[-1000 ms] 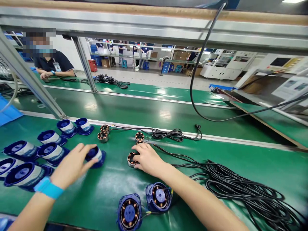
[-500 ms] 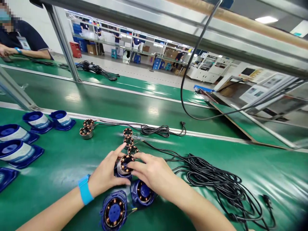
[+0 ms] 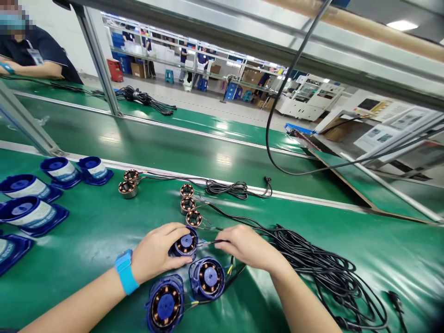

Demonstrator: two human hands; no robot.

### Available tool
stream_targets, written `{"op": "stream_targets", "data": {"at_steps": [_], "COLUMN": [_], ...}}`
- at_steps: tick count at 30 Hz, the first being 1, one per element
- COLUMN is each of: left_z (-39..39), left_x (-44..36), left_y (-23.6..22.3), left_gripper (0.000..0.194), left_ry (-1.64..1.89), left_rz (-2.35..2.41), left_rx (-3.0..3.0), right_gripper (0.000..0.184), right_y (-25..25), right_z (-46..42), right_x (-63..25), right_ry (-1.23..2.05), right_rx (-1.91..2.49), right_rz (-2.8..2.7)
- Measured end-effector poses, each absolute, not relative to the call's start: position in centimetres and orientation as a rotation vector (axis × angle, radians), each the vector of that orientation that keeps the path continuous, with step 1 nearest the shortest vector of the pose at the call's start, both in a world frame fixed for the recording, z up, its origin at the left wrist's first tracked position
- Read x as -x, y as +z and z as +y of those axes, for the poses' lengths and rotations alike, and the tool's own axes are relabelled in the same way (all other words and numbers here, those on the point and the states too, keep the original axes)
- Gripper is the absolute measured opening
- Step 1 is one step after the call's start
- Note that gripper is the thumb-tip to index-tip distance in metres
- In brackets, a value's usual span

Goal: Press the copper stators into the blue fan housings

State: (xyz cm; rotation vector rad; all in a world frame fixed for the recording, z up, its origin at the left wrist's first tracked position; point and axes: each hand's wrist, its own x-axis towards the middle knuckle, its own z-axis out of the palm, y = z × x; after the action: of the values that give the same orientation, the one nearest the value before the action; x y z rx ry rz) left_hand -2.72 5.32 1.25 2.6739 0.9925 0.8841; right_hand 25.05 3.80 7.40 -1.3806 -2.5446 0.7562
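My left hand [image 3: 161, 249], with a blue wristband, is wrapped round a blue motor housing [image 3: 186, 241] that has a ring of copper coils seated in it. Thumb and fingers press its left side and rim. To the right, my right hand [image 3: 239, 243] pinches the black cable [image 3: 222, 241] whose thin wires run to that housing. Two more blue housings with copper coils inside, one [image 3: 210, 276] and another [image 3: 165, 305], lie nearer to me. Just beyond my hands, loose copper-wound stators [image 3: 193, 218] stand in a row.
Two more stators [image 3: 128, 189] stand at the back left. Several labelled blue housings [image 3: 29, 215] sit along the left. A heap of black cables [image 3: 312, 259] covers the right side. A black cable [image 3: 268, 129] hangs from the metal frame. A co-worker [image 3: 34, 51] sits at the far left.
The stator between my hands has gone down into the blue housing. My right hand has moved off it to the right and now holds the cable; my left hand stays at the housing.
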Motion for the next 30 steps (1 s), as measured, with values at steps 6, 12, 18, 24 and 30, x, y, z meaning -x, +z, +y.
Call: {"op": "stream_targets", "data": {"at_steps": [6,12,18,24,30], "left_z": [4.8,5.4,4.1,7.8,18.0], "left_x": [5.1,7.2,6.2,12.1,22.3], "left_y": [4.1,2.5,2.4,4.9,6.4], "left_gripper": [0.044,0.043,0.050,0.075,0.053], "left_ry": [1.153,0.879,0.566,0.645,0.744], "left_rz": [1.058,1.141,1.195,1.431,2.285], "left_rx": [-2.898,-2.793,-2.559,-2.396,-2.329], "right_gripper": [0.030,0.031,0.042,0.029,0.028], "right_y": [7.3,6.7,5.3,2.4,1.9], "right_z": [2.9,5.0,7.1,10.3,11.3], "right_x": [-24.0,-23.5,-23.4,-20.9,-20.4], "right_ry": [0.754,0.753,0.655,0.594,0.446], "right_rx": [1.142,1.128,1.331,1.448,1.527], "right_rz": [-2.343,-2.325,-2.448,-2.661,-2.514]}}
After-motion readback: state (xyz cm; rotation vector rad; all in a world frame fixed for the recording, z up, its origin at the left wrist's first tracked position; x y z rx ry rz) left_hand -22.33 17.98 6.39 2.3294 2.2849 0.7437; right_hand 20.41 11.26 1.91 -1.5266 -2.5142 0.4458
